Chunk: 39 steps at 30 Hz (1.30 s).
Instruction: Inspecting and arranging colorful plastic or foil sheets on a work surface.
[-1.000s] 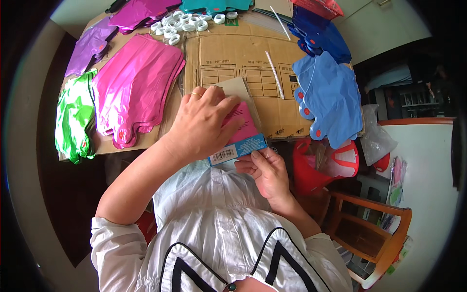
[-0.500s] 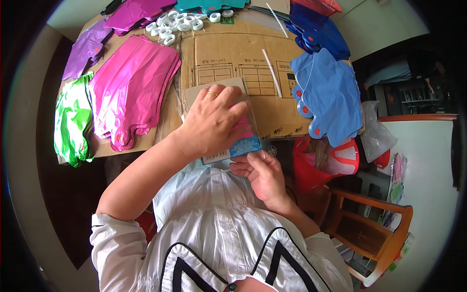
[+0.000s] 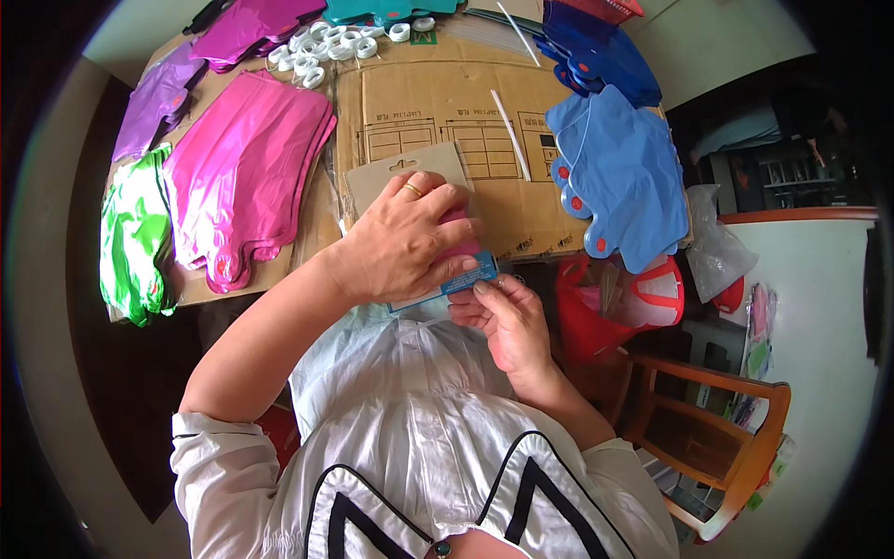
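At the cardboard's near edge lies a flat hang-card packet (image 3: 410,168), with a brown card back, a slotted hole at the top, and pink and blue parts lower down. My left hand (image 3: 405,233), with a ring on one finger, covers its middle; the fingers are bent over it and the thumb reaches the blue part. At the packet's lower right corner, my right hand (image 3: 512,321) pinches the edge between thumb and curled fingers. Most of the packet's front is hidden under my left hand.
Left lie folded foil stacks: pink (image 3: 247,168), green (image 3: 135,233), purple (image 3: 158,98). Light blue (image 3: 619,168) and dark blue (image 3: 605,61) stacks lie right. White ribbon rings (image 3: 321,47) and a white stick (image 3: 510,135) rest farther back. Beside the table are a red bag (image 3: 582,321) and wooden chair (image 3: 745,447).
My left thumb has come down onto the packet's blue part. More of the card's top with its slotted hole shows now. My right hand stays at the lower right corner.
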{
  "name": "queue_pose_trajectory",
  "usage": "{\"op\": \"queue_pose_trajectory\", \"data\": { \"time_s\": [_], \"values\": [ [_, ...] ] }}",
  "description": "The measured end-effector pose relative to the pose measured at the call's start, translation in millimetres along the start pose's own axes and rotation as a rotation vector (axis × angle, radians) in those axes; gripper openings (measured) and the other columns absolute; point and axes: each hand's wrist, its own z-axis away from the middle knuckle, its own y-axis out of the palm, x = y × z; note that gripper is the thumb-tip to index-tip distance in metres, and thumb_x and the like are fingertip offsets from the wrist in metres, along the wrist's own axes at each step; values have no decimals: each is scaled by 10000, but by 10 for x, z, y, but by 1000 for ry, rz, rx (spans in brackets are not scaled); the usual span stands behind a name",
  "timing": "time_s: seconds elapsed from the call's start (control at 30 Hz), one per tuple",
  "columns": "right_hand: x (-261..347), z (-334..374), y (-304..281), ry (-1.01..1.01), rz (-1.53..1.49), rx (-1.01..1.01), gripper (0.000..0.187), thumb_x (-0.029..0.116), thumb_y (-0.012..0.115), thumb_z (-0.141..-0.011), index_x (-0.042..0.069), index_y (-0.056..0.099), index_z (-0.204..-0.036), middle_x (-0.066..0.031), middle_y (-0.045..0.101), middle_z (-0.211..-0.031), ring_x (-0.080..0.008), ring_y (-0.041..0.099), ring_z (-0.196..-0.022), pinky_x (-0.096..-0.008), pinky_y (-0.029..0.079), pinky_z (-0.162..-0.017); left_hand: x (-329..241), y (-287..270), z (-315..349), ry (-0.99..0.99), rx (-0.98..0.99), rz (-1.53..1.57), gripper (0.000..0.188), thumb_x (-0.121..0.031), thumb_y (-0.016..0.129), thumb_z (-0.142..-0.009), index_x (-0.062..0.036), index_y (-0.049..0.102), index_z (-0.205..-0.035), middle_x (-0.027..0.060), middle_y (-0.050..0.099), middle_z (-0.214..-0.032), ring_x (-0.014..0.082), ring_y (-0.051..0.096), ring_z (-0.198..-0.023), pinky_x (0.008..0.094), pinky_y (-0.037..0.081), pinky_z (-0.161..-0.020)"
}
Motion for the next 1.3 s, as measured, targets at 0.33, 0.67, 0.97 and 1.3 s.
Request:
{"op": "queue_pose_trajectory", "data": {
  "time_s": [0.33, 0.67, 0.97, 1.3],
  "values": [
    [-61, -20, 8, -37, 57, -37, 174, 180, 608, -966, 11, 643, -988, -128, 712, -882, -179, 693, -734, -317, 568, -727, 48, -62, 2, -27, 67, 117, 404, -401, 536, -959, -74, 610, -1184, 145, 553, -1149, 336, 503, -1094, 443, 398, -981],
    [-38, -29, 108, -30, 7, -86, 182, 177, 640, -947, -3, 661, -938, -127, 714, -828, -180, 686, -687, -303, 567, -677, 233, -320, 147, -200, -92, 442, 408, -273, 520, -989, 4, 563, -1287, 221, 572, -1233, 381, 545, -1179, 427, 441, -998],
    [-42, -31, 110, -34, 63, -72, 177, 179, 630, -951, 3, 647, -951, -148, 715, -854, -209, 696, -705, -333, 573, -700, -7, -218, 404, -247, -104, 142, 765, -425, 743, -796, -58, 446, -1398, 198, 507, -1303, 384, 449, -1277, 491, 357, -1080],
    [201, 30, -83, -625, 648, 69, 111, 43, 596, -956, -20, 665, -1017, -109, 729, -860, -143, 692, -777, -278, 552, -730, -89, -36, 540, -641, -877, 1262, 673, -165, 727, -871, -34, 372, -1427, 136, 484, -1377, 228, 480, -1277, 374, 406, -1056]
  ]
}}
